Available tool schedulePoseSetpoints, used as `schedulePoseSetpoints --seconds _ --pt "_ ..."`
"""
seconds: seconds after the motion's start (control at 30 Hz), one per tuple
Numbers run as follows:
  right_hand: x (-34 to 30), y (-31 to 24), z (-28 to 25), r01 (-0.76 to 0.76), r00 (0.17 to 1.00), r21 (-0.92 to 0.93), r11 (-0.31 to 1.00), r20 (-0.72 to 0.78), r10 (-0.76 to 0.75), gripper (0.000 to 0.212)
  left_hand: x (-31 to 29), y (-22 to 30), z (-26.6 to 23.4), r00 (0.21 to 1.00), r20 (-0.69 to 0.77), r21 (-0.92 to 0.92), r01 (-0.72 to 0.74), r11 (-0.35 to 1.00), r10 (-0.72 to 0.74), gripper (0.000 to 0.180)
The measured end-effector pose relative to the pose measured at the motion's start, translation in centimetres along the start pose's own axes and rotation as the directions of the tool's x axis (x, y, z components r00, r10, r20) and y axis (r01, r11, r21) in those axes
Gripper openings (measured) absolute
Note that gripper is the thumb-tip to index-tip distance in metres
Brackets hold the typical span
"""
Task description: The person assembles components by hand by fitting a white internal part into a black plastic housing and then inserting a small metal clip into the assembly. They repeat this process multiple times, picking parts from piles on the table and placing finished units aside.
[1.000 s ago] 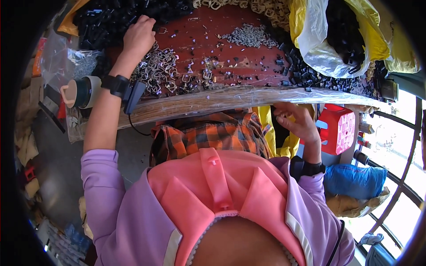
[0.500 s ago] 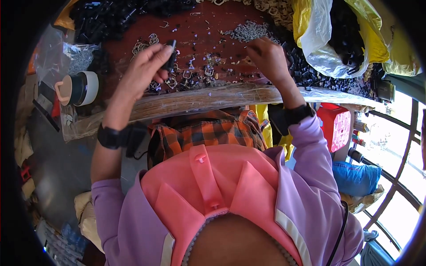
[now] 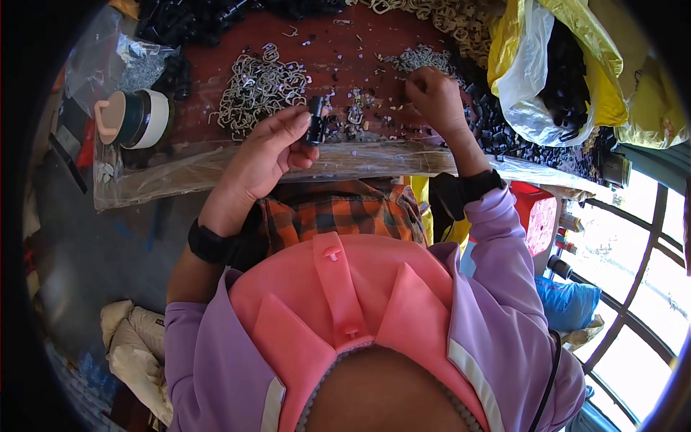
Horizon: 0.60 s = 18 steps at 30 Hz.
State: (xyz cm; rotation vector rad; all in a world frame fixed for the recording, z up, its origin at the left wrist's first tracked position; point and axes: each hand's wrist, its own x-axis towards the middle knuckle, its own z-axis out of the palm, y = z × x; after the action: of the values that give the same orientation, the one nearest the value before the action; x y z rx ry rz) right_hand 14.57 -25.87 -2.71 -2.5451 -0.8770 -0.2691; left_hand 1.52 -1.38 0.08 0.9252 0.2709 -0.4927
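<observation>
My left hand pinches a small black plastic cylinder above the red desk, right hand fingers closed picking among small silver metal clips; probably joining next, needing alignment.

Bare red tabletop lies between metal-ring heap and black parts.

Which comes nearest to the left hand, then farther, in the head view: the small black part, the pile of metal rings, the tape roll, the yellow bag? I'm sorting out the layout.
1. small black part, pinched in the left hand.
2. pile of metal rings, just beyond the fingers.
3. tape roll, off to the left.
4. yellow bag, far right.
</observation>
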Motion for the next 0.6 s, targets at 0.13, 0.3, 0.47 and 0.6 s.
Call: schedulePoseSetpoints --seconds 0.13,0.3,0.47,0.6 --pt "-0.3 -2.3 -1.2 -0.332 0.943 0.498 0.801 0.202 0.265 0.009 0.4 0.4 1.1 0.999 0.007 -0.041 -0.045 0.998 0.045 0.027" --pt "-0.8 -6.1 -2.5 -0.565 0.821 0.767 0.304 0.485 0.302 0.010 2.3 0.2 2.8 0.989 0.023 0.200 -0.145 0.969 0.143 0.027" --pt "-1.7 -7.8 -2.7 -0.602 0.797 0.770 0.211 0.561 0.225 0.011 3.7 -0.5 3.3 0.921 0.112 0.526 -0.374 0.764 0.374 0.017" --pt "-2.2 -8.0 -2.7 -0.617 0.787 0.767 0.175 0.593 0.172 0.011 3.8 -1.0 3.1 0.895 0.171 0.679 -0.409 0.609 0.412 0.011"
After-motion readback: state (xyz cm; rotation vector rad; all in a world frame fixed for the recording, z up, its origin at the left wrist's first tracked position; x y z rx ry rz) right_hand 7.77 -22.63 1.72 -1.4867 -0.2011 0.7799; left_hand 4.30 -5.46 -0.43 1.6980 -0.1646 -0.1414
